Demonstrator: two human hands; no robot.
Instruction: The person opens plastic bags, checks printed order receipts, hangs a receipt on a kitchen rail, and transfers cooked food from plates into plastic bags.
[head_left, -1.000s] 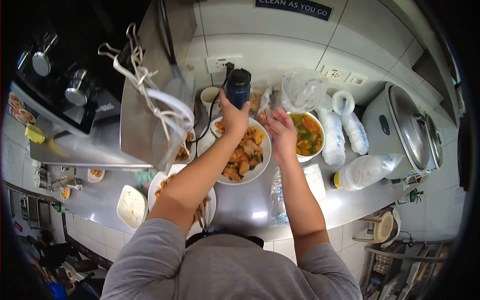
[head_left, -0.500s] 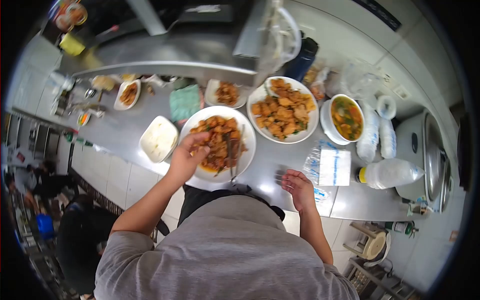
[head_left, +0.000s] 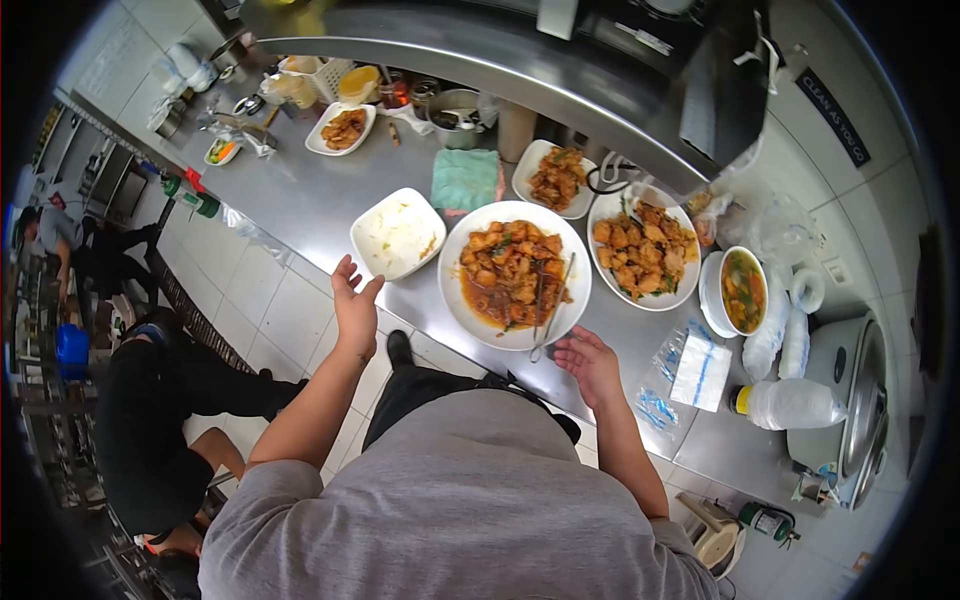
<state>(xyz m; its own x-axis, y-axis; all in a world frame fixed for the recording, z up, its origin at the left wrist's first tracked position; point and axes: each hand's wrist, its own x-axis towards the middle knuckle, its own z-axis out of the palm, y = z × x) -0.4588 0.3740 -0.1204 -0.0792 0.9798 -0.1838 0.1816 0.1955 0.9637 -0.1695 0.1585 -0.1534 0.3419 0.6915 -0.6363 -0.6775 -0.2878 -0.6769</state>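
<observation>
My left hand (head_left: 356, 308) is raised in front of the counter with fingers apart and nothing in it, just below a square white bowl (head_left: 398, 236) with a pale white coating inside. My right hand (head_left: 590, 366) is also empty, its fingers loosely stretched out by the lower right rim of a round white plate (head_left: 457, 304). Whether the fingertips touch that rim I cannot tell. Saucy browned food pieces (head_left: 505, 262) fill the plate. Metal tongs (head_left: 541, 318) rest across its right side, handles over the rim towards me.
Another plate of fried pieces (head_left: 645, 250), a soup bowl (head_left: 744, 290), a bottle (head_left: 795, 404) and a large cooker (head_left: 835, 390) stand to the right. A green cloth (head_left: 465, 178) lies behind. The steel shelf (head_left: 480, 85) overhangs the counter. Two people (head_left: 150, 430) are at left.
My left hand has left the saucy food's plate and drawn back to the left near the square bowl. My right hand is now closer to the plate's rim. The view has shifted.
</observation>
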